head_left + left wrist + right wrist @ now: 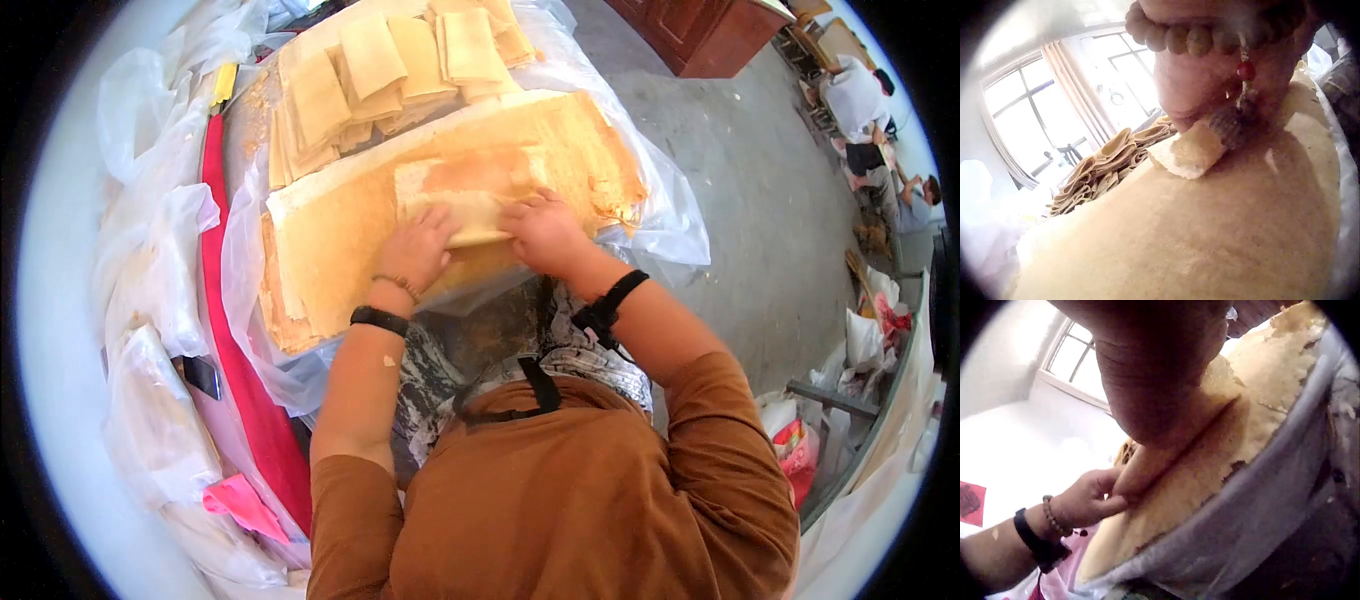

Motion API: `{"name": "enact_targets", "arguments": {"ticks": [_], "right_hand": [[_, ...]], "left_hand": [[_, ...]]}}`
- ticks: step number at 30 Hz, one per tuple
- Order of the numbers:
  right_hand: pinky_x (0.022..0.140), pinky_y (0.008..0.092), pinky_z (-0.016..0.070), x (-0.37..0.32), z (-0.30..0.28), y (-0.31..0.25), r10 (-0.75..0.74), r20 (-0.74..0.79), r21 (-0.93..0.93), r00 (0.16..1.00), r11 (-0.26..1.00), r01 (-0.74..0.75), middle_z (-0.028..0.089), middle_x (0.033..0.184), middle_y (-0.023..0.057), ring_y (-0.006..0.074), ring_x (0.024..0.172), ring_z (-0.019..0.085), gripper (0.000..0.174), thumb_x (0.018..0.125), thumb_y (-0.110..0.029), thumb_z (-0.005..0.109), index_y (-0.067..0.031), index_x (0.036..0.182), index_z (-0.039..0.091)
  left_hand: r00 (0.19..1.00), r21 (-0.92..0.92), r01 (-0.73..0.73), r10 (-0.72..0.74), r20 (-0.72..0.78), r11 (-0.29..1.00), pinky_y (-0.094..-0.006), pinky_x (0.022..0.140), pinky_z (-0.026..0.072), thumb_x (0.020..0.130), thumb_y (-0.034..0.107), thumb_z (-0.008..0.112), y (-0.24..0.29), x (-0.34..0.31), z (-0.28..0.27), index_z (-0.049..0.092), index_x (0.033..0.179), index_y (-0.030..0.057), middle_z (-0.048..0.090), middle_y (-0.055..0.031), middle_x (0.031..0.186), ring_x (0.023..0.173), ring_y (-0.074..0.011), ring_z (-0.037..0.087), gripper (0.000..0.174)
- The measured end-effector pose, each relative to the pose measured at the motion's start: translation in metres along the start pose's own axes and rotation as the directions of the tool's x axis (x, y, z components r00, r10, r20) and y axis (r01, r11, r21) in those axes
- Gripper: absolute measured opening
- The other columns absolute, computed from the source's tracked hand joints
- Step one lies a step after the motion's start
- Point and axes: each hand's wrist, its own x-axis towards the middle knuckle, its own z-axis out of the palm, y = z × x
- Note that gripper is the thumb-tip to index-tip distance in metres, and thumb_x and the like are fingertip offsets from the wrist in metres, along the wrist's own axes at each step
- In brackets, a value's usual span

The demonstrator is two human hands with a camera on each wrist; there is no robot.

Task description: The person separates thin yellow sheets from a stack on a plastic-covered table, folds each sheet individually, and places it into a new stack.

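Note:
Between both hands lies a thin tan flatbread [480, 222], its near side folded up into a long flat roll on a broad stack of similar sheets [335, 255]. My left hand [424, 243] grips the left end of the fold; in the right wrist view its thumb and fingers wrap the end of the folded flatbread [1147, 465]. At the other end, my right hand [548, 232] pinches the fold with bent fingers. The far part of the sheet stays flat, with a darker orange patch. In the left wrist view, most fingers are hidden behind the palm.
Folded rectangular flatbreads [372, 58] are piled at the far side of the stack. Clear plastic sheeting [665, 215] hangs round its edges. A phone [202, 377] and pink cloth [245, 508] lie at the left. Other people [858, 100] sit far off at the right.

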Motion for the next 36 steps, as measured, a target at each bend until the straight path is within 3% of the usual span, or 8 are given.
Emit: {"name": "enact_targets", "arguments": {"ticks": [6,9,12,15,27,30,33,36], "right_hand": [[0.074,0.0361,0.0491,-0.006,-0.033,0.029,0.182,0.444,0.347,0.877,0.868,-0.356,0.069,0.082,0.0090,0.0274,0.077,0.064,0.017,0.082,-0.020,0.065,-0.0048,0.087,0.069],[0.072,0.0376,0.0507,0.000,-0.021,0.055,0.255,0.492,0.580,0.833,0.617,-0.532,0.071,0.080,0.0088,0.0233,0.072,0.065,0.029,0.087,-0.034,0.068,-0.0085,0.100,0.073],[0.075,0.0348,0.0507,0.017,-0.017,0.063,0.329,0.456,0.572,0.827,0.603,-0.556,0.071,0.085,0.0088,0.0184,0.079,0.064,0.036,0.083,-0.038,0.073,-0.0066,0.100,0.073],[0.076,0.0319,0.0496,0.031,-0.025,0.067,0.342,0.459,0.570,0.820,0.594,-0.567,0.071,0.086,0.0073,0.0164,0.080,0.063,0.036,0.082,-0.034,0.076,-0.0024,0.098,0.072],[0.076,0.0370,0.0523,0.042,-0.006,0.069,0.585,0.390,0.323,0.711,0.636,-0.700,0.073,0.087,0.0087,0.0259,0.082,0.069,0.037,0.075,-0.048,0.074,-0.0162,0.093,0.076],[0.076,0.0384,0.0526,0.042,0.000,0.069,0.585,0.370,0.288,0.722,0.666,-0.688,0.073,0.088,0.0082,0.0266,0.084,0.069,0.037,0.075,-0.049,0.073,-0.0175,0.093,0.076],[0.075,0.0397,0.0532,0.045,-0.001,0.062,0.591,0.328,0.197,0.737,0.720,-0.666,0.072,0.085,0.0086,0.0274,0.082,0.069,0.036,0.076,-0.050,0.072,-0.0167,0.091,0.075],[0.081,0.0420,0.0516,0.050,-0.012,0.048,0.603,0.326,0.131,0.728,0.734,-0.666,0.072,0.093,0.0091,0.0285,0.090,0.067,0.033,0.080,-0.045,0.069,-0.0145,0.089,0.074]], "left_hand": [[0.999,-0.432,0.037,-0.027,0.028,0.901,-0.0357,0.091,0.0500,0.083,0.017,0.070,-0.017,-0.033,0.000,0.066,0.114,0.0062,0.070,-0.0109,0.102,0.107,-0.0277,0.064,0.033],[0.900,-0.781,0.432,-0.268,0.344,0.450,-0.0282,0.079,0.0496,0.088,0.023,0.069,-0.034,-0.034,-0.003,0.068,0.110,0.0035,0.068,-0.0050,0.089,0.087,-0.0153,0.063,0.029],[0.873,-0.900,0.380,-0.403,0.273,0.215,-0.0341,0.075,0.0506,0.088,0.036,0.067,-0.050,-0.029,0.027,0.067,0.105,-0.0008,0.069,-0.0150,0.089,0.078,-0.0242,0.064,0.041],[0.762,-0.689,0.573,-0.598,0.249,0.444,-0.0375,0.075,0.0510,0.086,0.045,0.066,-0.058,-0.023,0.046,0.066,0.107,-0.0023,0.070,-0.0162,0.089,0.080,-0.0278,0.066,0.051],[0.659,-0.518,0.551,-0.722,-0.211,0.654,-0.0504,0.068,0.0502,0.087,0.031,0.061,0.001,-0.010,0.040,0.062,0.091,-0.0006,0.066,-0.0240,0.083,0.077,-0.0439,0.063,0.032],[0.637,-0.323,0.717,-0.769,-0.057,0.618,-0.0461,0.085,0.0498,0.087,0.035,0.063,0.008,-0.004,0.026,0.063,0.110,0.0011,0.065,-0.0261,0.110,0.101,-0.0385,0.063,0.041],[0.777,0.139,0.436,-0.294,-0.557,0.889,-0.0440,0.107,0.0375,0.088,0.038,0.064,0.019,0.001,0.027,0.052,0.132,0.0045,0.051,-0.0213,0.138,0.129,-0.0324,0.048,0.057],[0.955,-0.083,-0.003,-0.022,-0.295,0.997,-0.0434,0.119,0.0193,0.089,0.042,0.063,0.042,0.027,0.034,0.040,0.145,0.0061,0.036,-0.0132,0.152,0.143,-0.0263,0.028,0.071]]}}
